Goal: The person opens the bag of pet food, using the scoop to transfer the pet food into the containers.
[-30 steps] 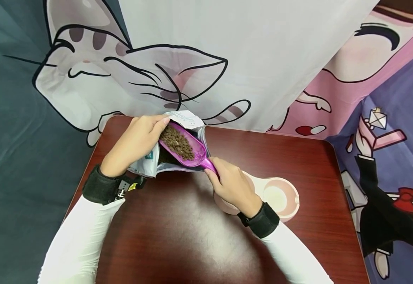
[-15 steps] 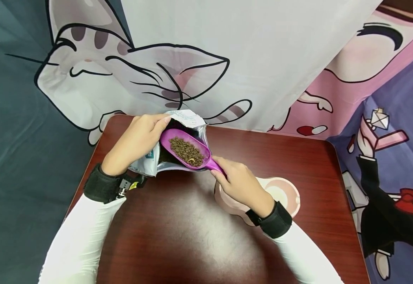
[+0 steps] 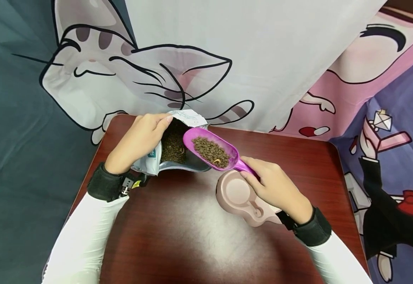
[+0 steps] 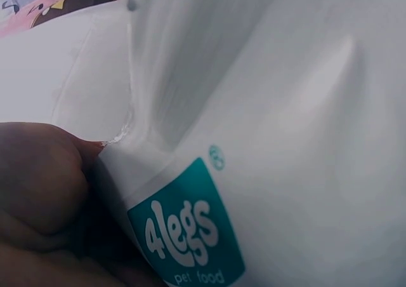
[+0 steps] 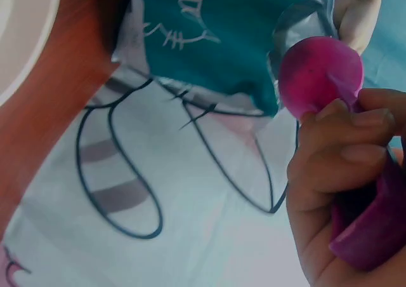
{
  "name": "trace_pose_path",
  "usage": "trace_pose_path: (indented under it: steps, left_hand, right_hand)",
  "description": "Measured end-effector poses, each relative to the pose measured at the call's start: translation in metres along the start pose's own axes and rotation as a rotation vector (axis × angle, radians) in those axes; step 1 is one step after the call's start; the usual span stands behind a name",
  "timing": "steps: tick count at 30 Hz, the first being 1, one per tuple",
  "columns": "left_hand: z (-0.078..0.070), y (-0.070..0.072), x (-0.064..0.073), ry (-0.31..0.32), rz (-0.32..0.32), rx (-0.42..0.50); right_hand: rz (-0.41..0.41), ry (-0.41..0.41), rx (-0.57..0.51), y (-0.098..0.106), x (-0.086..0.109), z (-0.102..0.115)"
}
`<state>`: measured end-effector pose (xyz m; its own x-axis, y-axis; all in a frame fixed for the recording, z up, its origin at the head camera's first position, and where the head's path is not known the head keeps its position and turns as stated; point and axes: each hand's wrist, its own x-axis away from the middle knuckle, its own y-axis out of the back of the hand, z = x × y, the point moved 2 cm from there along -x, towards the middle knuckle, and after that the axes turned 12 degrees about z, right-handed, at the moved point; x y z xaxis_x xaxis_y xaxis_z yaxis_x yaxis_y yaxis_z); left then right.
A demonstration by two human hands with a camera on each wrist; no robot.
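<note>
A white and teal pet food bag stands at the back of the table, its mouth wide and brown kibble showing inside. My left hand grips the bag's left rim; in the left wrist view the white bag wall fills most of the picture. With curled fingers my right hand holds a purple scoop by its handle. Kibble lies heaped in the scoop, whose tip overlaps the bag's right rim. In the right wrist view the fingers wrap the handle.
A pale pink double pet bowl sits right of the bag, below the scoop; my right forearm covers part of it. A cartoon-print curtain hangs right behind the brown table.
My right hand has drawn the loaded scoop out of the bag, to the right, until it is over the bowl's back edge. My left hand has kept its grip on the rim.
</note>
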<state>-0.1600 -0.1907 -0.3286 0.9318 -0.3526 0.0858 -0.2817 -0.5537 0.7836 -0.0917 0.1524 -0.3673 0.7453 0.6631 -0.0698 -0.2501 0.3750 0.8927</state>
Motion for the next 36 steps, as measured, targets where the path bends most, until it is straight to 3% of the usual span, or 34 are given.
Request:
trace_pose_path:
  steps: [7,15,24,36]
  left_hand:
    - [0.001,0.0,0.0,-0.004,-0.005,0.001]
    - [0.001,-0.001,-0.003,0.002,0.004,-0.002]
    - [0.001,-0.001,-0.002,0.005,0.001,-0.007]
    - [-0.001,0.001,0.001,0.015,0.005,-0.003]
  right_hand:
    - [-0.056,-0.002,-0.006,-0.001,0.029,-0.015]
    - [-0.048,-0.085,0.043,0.001,0.062,-0.029]
    - [0.078,-0.165,0.108,0.009,0.086,-0.044]
    - [0.304,-0.254,0.168,0.016,0.094,-0.051]
